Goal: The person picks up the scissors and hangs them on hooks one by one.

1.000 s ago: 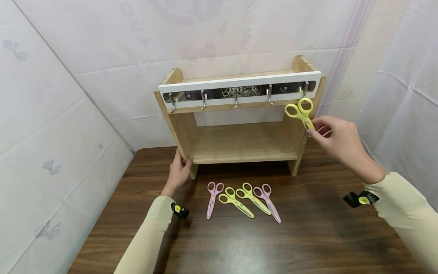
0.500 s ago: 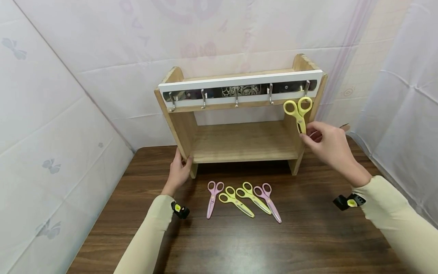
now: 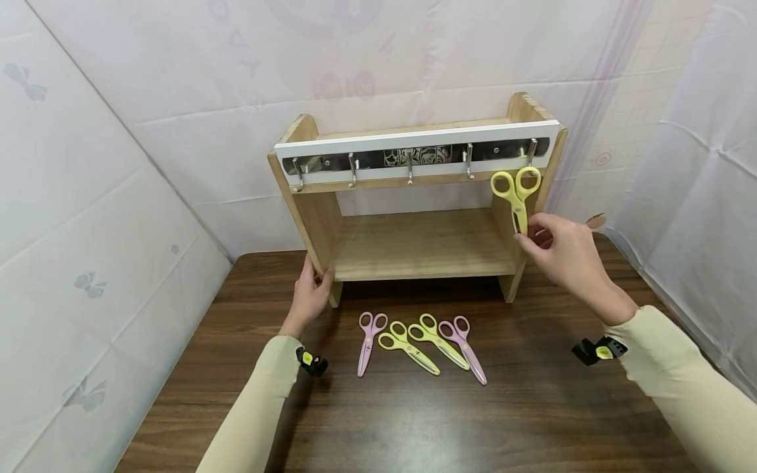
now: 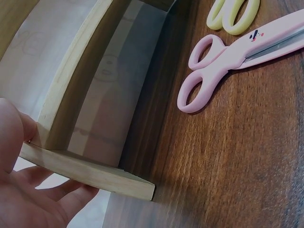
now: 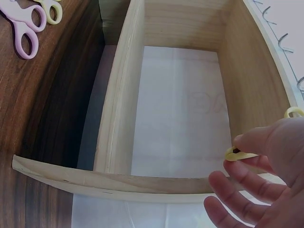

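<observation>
My right hand (image 3: 564, 253) pinches a pair of yellow scissors (image 3: 518, 196) by the blade end, handles upward. One finger loop lies at the rightmost hook (image 3: 531, 154) of the rack; whether the hook passes through it I cannot tell. In the right wrist view the blade tip (image 5: 236, 155) shows between thumb and forefinger. Low on the left, my left hand (image 3: 309, 295) grips the side panel (image 4: 90, 168) of the wooden shelf (image 3: 422, 246), thumb on one face and fingers on the other.
On the brown table (image 3: 402, 427) before the shelf lie pink scissors (image 3: 366, 348), yellow scissors (image 3: 408, 350), a second yellow pair (image 3: 439, 343) and a second pink pair (image 3: 464, 351). The white hook rack (image 3: 367, 144) runs along the shelf's upper front. Patterned cloth (image 3: 177, 85) hangs behind.
The right hand has moved left and slightly down with the yellow scissors, which have turned more upright under the rightmost hook. The left hand has stayed on the shelf.
</observation>
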### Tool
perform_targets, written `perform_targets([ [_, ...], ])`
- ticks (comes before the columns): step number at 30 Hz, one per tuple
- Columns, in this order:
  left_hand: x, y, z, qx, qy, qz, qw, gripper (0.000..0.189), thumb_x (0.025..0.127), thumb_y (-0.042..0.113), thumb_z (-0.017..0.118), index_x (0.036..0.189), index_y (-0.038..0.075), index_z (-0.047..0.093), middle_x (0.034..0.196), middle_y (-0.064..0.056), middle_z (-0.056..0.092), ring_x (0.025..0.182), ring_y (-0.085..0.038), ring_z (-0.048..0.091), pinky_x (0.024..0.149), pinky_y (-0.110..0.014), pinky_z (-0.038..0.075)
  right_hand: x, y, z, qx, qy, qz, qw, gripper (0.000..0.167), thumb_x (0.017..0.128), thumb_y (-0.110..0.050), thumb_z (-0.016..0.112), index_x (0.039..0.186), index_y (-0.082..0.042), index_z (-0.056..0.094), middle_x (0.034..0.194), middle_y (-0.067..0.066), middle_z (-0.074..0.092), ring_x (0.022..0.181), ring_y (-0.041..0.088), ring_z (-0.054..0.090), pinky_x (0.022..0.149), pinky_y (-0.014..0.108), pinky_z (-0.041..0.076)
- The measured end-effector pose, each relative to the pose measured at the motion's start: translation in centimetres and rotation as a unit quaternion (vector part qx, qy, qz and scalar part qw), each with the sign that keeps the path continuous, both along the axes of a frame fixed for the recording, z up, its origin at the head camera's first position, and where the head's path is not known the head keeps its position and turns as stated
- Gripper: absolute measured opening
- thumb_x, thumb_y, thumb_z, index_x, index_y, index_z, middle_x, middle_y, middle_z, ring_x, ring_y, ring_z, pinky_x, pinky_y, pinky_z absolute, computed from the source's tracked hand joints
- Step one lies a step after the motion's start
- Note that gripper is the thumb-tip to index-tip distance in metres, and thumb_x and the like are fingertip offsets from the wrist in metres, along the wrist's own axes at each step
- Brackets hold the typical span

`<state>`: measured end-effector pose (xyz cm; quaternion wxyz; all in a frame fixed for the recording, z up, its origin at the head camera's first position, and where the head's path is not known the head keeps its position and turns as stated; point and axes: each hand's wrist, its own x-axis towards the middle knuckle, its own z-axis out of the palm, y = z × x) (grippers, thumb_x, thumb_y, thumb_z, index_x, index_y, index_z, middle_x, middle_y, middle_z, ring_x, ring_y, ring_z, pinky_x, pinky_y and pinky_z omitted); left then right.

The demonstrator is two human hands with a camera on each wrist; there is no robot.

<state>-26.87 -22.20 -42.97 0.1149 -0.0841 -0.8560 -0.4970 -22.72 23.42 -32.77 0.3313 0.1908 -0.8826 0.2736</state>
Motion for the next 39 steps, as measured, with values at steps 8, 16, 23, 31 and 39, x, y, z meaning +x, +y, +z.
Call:
perform_targets([
  [8,0.1,0.2,0.2,0.003,-0.009,-0.003,0.9999,0.062,0.109,0.019,0.049,0.164,0.021,0.019,0.152,-0.028,0.042,0.137,-0.046,0.047,0.100,-0.059,0.051,0.3,0.1,0.1,0.003,-0.005,-0.006,1.0000,0.010,0.088,-0.008,0.079,0.090,-0.002,0.072,0.078,0.013,0.073,0.065,0.028,0.070,0.061,0.041,0.052],
  [16,0.0,0.2,0.2,0.003,-0.007,-0.007,0.9999,0.061,0.110,0.020,0.048,0.164,0.022,0.020,0.153,-0.027,0.041,0.138,-0.046,0.047,0.101,-0.060,0.050,0.4,0.2,0.2,0.003,-0.015,-0.009,0.9998,0.010,0.089,-0.009,0.079,0.090,-0.004,0.071,0.077,0.013,0.074,0.066,0.029,0.070,0.062,0.043,0.051],
  [23,0.0,0.1,0.0,0.002,-0.004,-0.007,1.0000,0.061,0.109,0.020,0.049,0.164,0.023,0.020,0.152,-0.027,0.042,0.137,-0.046,0.048,0.101,-0.060,0.050,0.7,0.3,0.3,0.011,-0.023,-0.009,0.9996,0.010,0.089,-0.010,0.079,0.092,-0.005,0.072,0.077,0.011,0.074,0.066,0.026,0.070,0.061,0.039,0.050],
  [31,-0.1,0.0,-0.2,0.000,0.002,0.003,1.0000,0.059,0.108,0.018,0.051,0.161,0.018,0.025,0.149,-0.027,0.047,0.136,-0.042,0.050,0.100,-0.057,0.052,1.6,1.2,0.3,0.040,-0.090,-0.032,0.9946,0.028,0.092,-0.025,0.078,0.112,-0.006,0.069,0.086,0.008,0.076,0.073,0.026,0.072,0.058,0.045,0.050],
  [39,-0.2,-0.1,-0.1,-0.008,0.005,0.006,0.9999,0.056,0.108,0.017,0.051,0.159,0.016,0.028,0.146,-0.028,0.049,0.135,-0.041,0.052,0.100,-0.056,0.053,3.3,2.2,-1.6,0.078,-0.154,-0.045,0.9840,0.042,0.093,-0.032,0.078,0.125,-0.009,0.062,0.096,0.010,0.076,0.079,0.029,0.072,0.048,0.043,0.049],
])
